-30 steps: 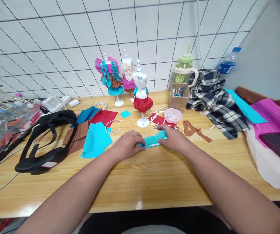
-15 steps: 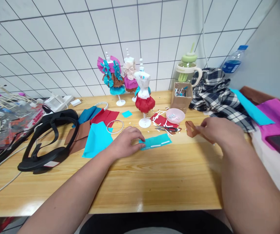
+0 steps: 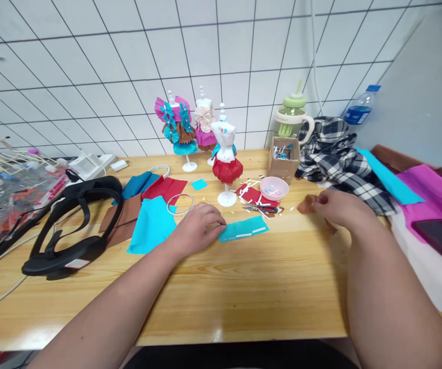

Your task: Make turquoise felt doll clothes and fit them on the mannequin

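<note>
My left hand (image 3: 198, 228) rests with curled fingers on the left end of a turquoise paper strip (image 3: 246, 228) lying flat on the wooden table (image 3: 244, 292). My right hand (image 3: 340, 207) is closed on a brown paper strip (image 3: 306, 206), lifting its end just above the table at the right. Small scissors (image 3: 262, 208) lie between the two hands, beside red paper scraps (image 3: 252, 195) and a pink bowl (image 3: 274, 187). A white mannequin in a red skirt (image 3: 225, 159) stands just behind the turquoise strip.
Two more dressed mannequins (image 3: 184, 125) stand at the wall. Turquoise, red and brown paper sheets (image 3: 149, 207) and a black headset (image 3: 73, 225) lie left. A cardboard box (image 3: 282, 159), a green mug (image 3: 292, 120), plaid cloth (image 3: 336, 154), a bottle (image 3: 359, 110) and magenta paper (image 3: 432, 189) sit right.
My right hand left the turquoise strip, moved right and took hold of the brown paper strip. My left hand stayed on the turquoise strip's left end.
</note>
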The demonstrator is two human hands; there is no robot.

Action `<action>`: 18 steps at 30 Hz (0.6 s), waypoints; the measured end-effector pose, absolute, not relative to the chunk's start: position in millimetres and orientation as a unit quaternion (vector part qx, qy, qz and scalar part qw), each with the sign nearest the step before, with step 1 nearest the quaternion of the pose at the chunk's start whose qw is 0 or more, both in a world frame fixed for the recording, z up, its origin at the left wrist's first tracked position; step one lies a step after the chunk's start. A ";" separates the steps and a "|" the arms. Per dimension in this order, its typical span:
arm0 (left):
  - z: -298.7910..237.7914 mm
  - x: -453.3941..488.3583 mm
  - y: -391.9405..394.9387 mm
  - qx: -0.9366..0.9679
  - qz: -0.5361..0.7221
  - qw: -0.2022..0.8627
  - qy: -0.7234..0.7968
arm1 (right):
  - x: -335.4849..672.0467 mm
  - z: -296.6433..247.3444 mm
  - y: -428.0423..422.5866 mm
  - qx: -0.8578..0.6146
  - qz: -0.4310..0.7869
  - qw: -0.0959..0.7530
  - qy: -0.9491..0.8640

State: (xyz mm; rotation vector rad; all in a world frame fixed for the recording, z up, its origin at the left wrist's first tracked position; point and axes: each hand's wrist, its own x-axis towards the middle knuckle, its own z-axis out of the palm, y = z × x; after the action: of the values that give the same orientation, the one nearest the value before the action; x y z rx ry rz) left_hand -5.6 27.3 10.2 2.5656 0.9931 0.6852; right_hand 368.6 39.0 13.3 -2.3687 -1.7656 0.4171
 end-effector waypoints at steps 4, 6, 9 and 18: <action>13.8 -1.8 19.7 0.829 0.297 0.331 0.341 | 327.4 39.8 19.7 -0.613 0.317 0.299 -0.658; 12.5 3.6 14.0 0.748 0.314 0.491 0.319 | 294.8 44.6 8.4 -0.506 0.455 0.322 -0.658; 8.7 14.4 6.5 0.629 0.311 0.662 0.264 | 250.7 37.9 -4.0 -0.412 0.545 0.316 -0.658; 13.1 7.2 11.7 0.442 0.350 0.757 0.332 | 260.9 33.7 1.5 -0.410 0.523 0.295 -0.687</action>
State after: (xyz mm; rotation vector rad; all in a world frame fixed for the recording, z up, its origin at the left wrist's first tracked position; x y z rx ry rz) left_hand 7.2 11.7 13.1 0.9625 0.7227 0.7622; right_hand 260.9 1.5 33.7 -1.0914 -1.8279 1.3909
